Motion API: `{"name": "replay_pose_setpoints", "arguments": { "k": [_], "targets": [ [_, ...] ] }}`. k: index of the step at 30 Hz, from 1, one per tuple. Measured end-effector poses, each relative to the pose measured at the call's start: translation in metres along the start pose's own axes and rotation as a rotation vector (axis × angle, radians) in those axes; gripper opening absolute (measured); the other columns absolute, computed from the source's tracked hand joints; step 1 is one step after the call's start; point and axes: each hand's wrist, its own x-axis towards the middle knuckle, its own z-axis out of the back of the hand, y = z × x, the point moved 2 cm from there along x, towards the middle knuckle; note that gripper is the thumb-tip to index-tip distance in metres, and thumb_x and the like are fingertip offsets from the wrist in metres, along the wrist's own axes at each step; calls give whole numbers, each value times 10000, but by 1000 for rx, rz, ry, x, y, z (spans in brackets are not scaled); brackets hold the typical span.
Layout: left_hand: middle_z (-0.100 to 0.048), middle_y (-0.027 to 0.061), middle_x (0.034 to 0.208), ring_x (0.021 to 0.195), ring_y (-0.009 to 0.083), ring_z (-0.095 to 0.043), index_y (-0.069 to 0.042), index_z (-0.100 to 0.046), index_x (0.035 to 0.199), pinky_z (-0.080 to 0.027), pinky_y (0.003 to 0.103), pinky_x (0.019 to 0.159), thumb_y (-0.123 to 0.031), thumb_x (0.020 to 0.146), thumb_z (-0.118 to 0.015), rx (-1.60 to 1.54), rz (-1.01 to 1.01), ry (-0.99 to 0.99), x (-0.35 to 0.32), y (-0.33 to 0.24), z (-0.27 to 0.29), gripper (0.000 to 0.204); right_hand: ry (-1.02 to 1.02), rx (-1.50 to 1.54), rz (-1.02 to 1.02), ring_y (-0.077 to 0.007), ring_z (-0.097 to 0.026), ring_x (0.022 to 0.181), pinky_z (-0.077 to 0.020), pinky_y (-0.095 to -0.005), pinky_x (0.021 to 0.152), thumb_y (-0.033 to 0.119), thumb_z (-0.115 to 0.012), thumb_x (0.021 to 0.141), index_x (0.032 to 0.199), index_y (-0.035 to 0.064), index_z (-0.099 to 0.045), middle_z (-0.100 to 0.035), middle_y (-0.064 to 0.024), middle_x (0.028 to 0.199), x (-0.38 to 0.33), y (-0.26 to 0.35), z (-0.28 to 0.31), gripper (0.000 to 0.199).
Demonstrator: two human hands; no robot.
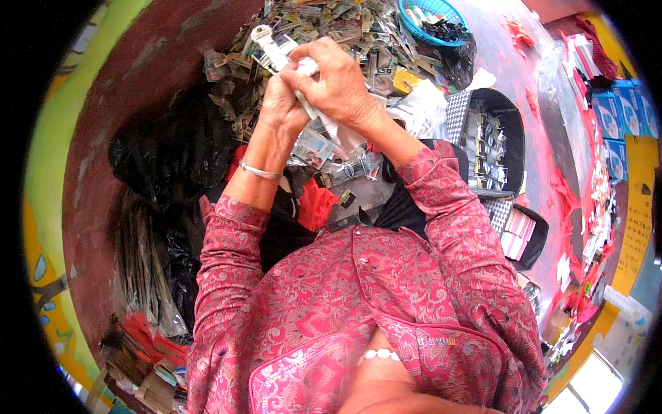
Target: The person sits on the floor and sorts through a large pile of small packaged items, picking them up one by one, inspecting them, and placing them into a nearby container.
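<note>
Here, both hands meet above a heap of small packets (pixel 345 34): the left hand (pixel 281 103) and the right hand (pixel 338 83) are closed together on a small white packet (pixel 305 69). A blue basket (pixel 431 17) and a black box (pixel 493 141) lie to the right.

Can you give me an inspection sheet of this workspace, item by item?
Surface: dark red floor, worn and scuffed.
Job's things: small white packet gripped between left hand and right hand, raised over the pile of small packets.
Clutter: black plastic bag; blue basket; black tray of packed pieces; red scraps.
Grippers: both hands closed on the packet; silver bangle on left wrist.
Cables: nothing seen.
Surroundings: yellow-green wall; blue boxes at right.
</note>
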Motion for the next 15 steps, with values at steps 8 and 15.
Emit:
{"name": "replay_pose_setpoints", "arguments": {
  "k": [8, 15],
  "targets": [
    [-471, 235, 1149, 1098, 351, -431, -18, -466, 849, -374, 472, 914, -215, 907, -325, 6, -135, -217, -6, -37, -2, 249, 360, 78, 69, -267, -561, 825, -453, -311, 712, 48, -573, 721, 926, 47, -570, -553, -116, 891, -16, 14, 14, 206],
    [-519, 229, 1072, 967, 323, -545, 52, -415, 1082, -488, 410, 785, -53, 849, -428, 231, -87, -202, -10, -39, -5, 256, -4, 748, -542, -80, -555, 660, -450, -188, 603, -23, -574, 743, 942, 6, -563, -590, -43, 809, 8, -23, 78, 201]
  ]
}}
